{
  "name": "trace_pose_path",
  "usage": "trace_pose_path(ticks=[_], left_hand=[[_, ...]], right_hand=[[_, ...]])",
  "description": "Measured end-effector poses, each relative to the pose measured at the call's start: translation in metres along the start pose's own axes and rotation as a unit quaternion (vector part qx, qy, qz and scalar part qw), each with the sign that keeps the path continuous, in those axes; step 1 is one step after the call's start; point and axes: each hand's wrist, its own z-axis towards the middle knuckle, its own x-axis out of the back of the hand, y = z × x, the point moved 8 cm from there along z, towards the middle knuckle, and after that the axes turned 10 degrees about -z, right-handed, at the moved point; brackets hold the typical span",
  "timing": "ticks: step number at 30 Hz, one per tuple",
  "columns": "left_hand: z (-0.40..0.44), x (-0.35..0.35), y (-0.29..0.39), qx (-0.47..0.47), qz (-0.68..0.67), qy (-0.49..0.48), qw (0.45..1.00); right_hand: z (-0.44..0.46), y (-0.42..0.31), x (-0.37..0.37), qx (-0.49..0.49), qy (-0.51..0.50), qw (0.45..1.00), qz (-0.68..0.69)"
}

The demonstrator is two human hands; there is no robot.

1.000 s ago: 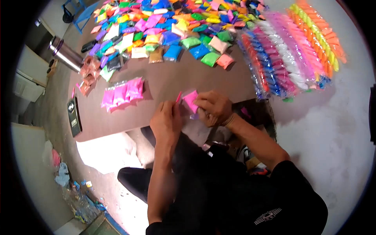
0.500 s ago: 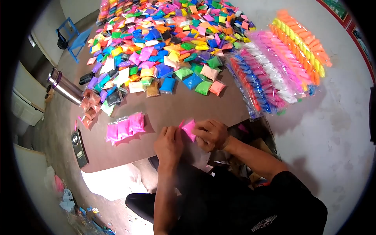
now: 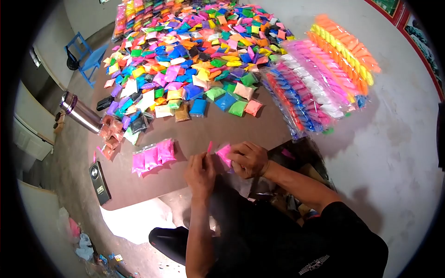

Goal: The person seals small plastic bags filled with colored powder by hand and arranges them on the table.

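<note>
My right hand (image 3: 250, 160) is closed on a small bright pink packet (image 3: 224, 154) near the table's front edge. My left hand (image 3: 200, 175) is closed too, just left of the packet. From its fingertips sticks up a narrow pink strip (image 3: 210, 147), whose exact kind I cannot make out. A small gap shows between strip and packet. To the left, a joined row of pink packets (image 3: 152, 158) in clear wrap lies on the brown table (image 3: 199, 129).
Many loose coloured packets (image 3: 185, 55) cover the table's far part. Long clear-wrapped packet strips (image 3: 320, 78) lie at the right. A steel flask (image 3: 81, 111), brownish packets (image 3: 111, 134) and a dark device (image 3: 99, 184) are on the left. A blue chair (image 3: 90, 60) stands beyond.
My left hand and the pink strip have come slightly away to the left from the packet. My right hand keeps its grip. The whole view has shifted a little.
</note>
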Motion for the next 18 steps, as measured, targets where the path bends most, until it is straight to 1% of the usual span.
trace_pose_path(ticks=[7,9,12,18], left_hand=[[-0.0036,0.0040,0.0029,-0.020,0.015,0.012,1.000],[-0.0034,0.0044,0.0015,-0.007,-0.009,0.011,1.000],[-0.0038,0.0043,0.0025,-0.015,-0.040,0.014,0.999],[-0.0042,0.0021,0.0012,0.006,-0.034,-0.024,0.999]], right_hand=[[-0.0008,-0.0011,-0.0069,-0.013,-0.011,1.000,-0.012],[0.0009,-0.0012,-0.0082,-0.017,-0.012,1.000,-0.018],[0.0020,0.0012,-0.0082,-0.029,-0.013,0.999,-0.038],[0.0032,0.0007,-0.0054,-0.045,-0.009,0.999,-0.028]])
